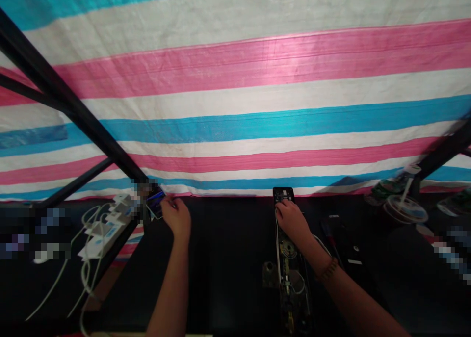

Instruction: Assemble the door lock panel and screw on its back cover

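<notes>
A phone with a lit blue screen (156, 202) leans near the dark frame post on the left. My left hand (178, 220) is closed at its right edge, fingers curled against it. In front of me lies a long, narrow black lock housing (288, 251), its inner side up, showing metal parts and a loop of thin wire. My right hand (293, 221) bends over its far end, fingertips pressed together just below the dark top section. What they pinch is hidden. A thin pale cable (322, 244) shows beside my right wrist.
Left, a white power strip (97, 241) holds several plugs and trailing cables. A small metal plate (270, 274) lies left of the housing. On the right are dark parts (349, 248) and a lidded drink cup with straw (405, 210). Striped sheeting (257, 126) hangs behind.
</notes>
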{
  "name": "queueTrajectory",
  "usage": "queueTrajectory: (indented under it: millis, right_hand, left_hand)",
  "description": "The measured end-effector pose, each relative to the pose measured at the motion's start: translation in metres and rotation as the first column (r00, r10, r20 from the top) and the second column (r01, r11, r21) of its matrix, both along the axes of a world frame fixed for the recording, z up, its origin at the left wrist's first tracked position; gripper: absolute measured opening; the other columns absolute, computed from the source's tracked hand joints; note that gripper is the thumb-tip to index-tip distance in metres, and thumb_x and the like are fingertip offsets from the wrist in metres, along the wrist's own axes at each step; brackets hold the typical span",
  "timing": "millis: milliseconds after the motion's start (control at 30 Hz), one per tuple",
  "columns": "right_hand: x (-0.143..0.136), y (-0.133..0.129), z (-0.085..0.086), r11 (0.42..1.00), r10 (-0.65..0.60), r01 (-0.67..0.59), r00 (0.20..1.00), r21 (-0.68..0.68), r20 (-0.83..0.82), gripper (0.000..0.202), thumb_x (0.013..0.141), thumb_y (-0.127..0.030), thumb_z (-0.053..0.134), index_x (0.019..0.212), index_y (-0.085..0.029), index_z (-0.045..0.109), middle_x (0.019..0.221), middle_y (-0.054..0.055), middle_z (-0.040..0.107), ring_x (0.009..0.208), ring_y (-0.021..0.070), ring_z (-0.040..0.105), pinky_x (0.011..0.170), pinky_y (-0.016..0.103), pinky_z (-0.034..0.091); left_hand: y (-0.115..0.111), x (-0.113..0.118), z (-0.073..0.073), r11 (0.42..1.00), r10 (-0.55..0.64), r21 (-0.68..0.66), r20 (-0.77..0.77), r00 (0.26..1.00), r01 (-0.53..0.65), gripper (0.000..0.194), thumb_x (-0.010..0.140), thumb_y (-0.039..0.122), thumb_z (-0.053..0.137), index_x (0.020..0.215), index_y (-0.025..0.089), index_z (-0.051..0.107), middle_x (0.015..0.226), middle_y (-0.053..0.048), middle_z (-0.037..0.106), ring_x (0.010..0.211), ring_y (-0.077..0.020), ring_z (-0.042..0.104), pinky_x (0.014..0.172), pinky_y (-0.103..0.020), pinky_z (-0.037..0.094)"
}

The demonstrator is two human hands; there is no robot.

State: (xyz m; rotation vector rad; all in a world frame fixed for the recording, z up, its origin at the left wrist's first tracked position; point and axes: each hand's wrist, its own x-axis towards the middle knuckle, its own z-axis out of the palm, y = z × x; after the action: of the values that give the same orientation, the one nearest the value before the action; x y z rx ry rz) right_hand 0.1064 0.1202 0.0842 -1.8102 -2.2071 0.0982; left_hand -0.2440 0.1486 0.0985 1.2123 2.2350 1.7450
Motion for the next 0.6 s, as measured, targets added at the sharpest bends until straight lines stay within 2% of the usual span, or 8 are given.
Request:
queueTrajectory:
  millis: [100,167,233,300,333,433,500,600]
  right_hand:
    - [0.001,0.001,0.005,0.999,0.020,-0.018,0.998,-0.040,0.052,0.021,0.100,-0.017,0.049,0.100,-0.015,0.070,0.104,0.012,0.067,0.097,0.0222,0.063,0.090,0.031,0.042]
    - [0.001,0.002,0.008,0.997,0.051,-0.046,0.996,-0.068,0.077,0.022,0.100,-0.016,0.048,0.099,-0.015,0.070,0.103,0.012,0.067,0.095,0.0209,0.064,0.089,0.030,0.043]
    - [0.002,0.005,0.011,0.993,0.081,-0.073,0.993,-0.092,0.086,0.021,0.099,-0.014,0.049,0.098,-0.014,0.070,0.103,0.012,0.067,0.093,0.0198,0.064,0.087,0.028,0.043]
    - [0.003,0.009,0.013,0.989,0.101,-0.090,0.990,-0.116,0.096,0.020,0.097,-0.011,0.050,0.097,-0.012,0.071,0.102,0.014,0.068,0.091,0.0196,0.065,0.085,0.028,0.044]
    - [0.003,0.011,0.014,0.988,0.105,-0.092,0.989,-0.128,0.100,0.021,0.096,-0.010,0.050,0.097,-0.012,0.071,0.102,0.014,0.068,0.091,0.0198,0.066,0.084,0.028,0.044]
    - [0.004,0.016,0.015,0.985,0.100,-0.084,0.989,-0.149,0.105,0.023,0.097,-0.010,0.048,0.097,-0.010,0.071,0.102,0.015,0.069,0.090,0.0202,0.068,0.082,0.028,0.044]
    - [0.005,0.017,0.015,0.986,0.089,-0.073,0.991,-0.152,0.101,0.023,0.098,-0.012,0.047,0.098,-0.011,0.071,0.103,0.015,0.069,0.091,0.0203,0.068,0.082,0.028,0.045]
    - [0.006,0.014,0.018,0.987,0.077,-0.063,0.993,-0.146,0.092,0.022,0.098,-0.014,0.048,0.099,-0.011,0.070,0.105,0.015,0.069,0.095,0.0204,0.068,0.084,0.027,0.044]
  left_hand:
    - [-0.046,0.080,-0.031,0.956,-0.287,-0.023,0.118,0.951,0.292,0.021,0.094,0.027,0.048,0.109,0.018,0.058,0.106,-0.009,0.070,0.089,-0.0198,0.071,0.085,-0.036,0.057]
    - [-0.084,0.135,-0.048,0.883,-0.457,-0.031,0.167,0.874,0.468,0.021,0.094,0.032,0.051,0.107,0.020,0.063,0.102,-0.007,0.074,0.085,-0.0190,0.073,0.080,-0.033,0.059]
    - [-0.119,0.181,-0.060,0.804,-0.572,-0.049,0.206,0.794,0.592,0.027,0.094,0.034,0.056,0.114,0.020,0.067,0.110,-0.010,0.075,0.097,-0.0220,0.074,0.087,-0.036,0.059]
    - [-0.147,0.214,-0.070,0.719,-0.644,-0.064,0.313,0.698,0.692,0.043,0.096,0.034,0.054,0.135,0.018,0.059,0.143,-0.016,0.061,0.128,-0.0267,0.062,0.105,-0.041,0.051]
    - [-0.156,0.226,-0.073,0.690,-0.653,-0.085,0.356,0.669,0.719,0.050,0.097,0.035,0.052,0.143,0.017,0.053,0.152,-0.017,0.053,0.139,-0.0278,0.053,0.113,-0.043,0.045]
    - [-0.171,0.244,-0.084,0.617,-0.656,-0.168,0.430,0.621,0.768,0.058,0.100,0.035,0.043,0.155,0.016,0.038,0.162,-0.015,0.040,0.150,-0.0267,0.038,0.124,-0.046,0.030]
    - [-0.172,0.248,-0.089,0.594,-0.668,-0.194,0.422,0.613,0.781,0.058,0.102,0.032,0.037,0.157,0.016,0.035,0.166,-0.013,0.035,0.153,-0.0245,0.033,0.127,-0.045,0.024]
    - [-0.170,0.248,-0.095,0.584,-0.688,-0.195,0.397,0.608,0.788,0.057,0.102,0.029,0.032,0.157,0.014,0.036,0.167,-0.011,0.033,0.154,-0.0221,0.031,0.128,-0.043,0.022]
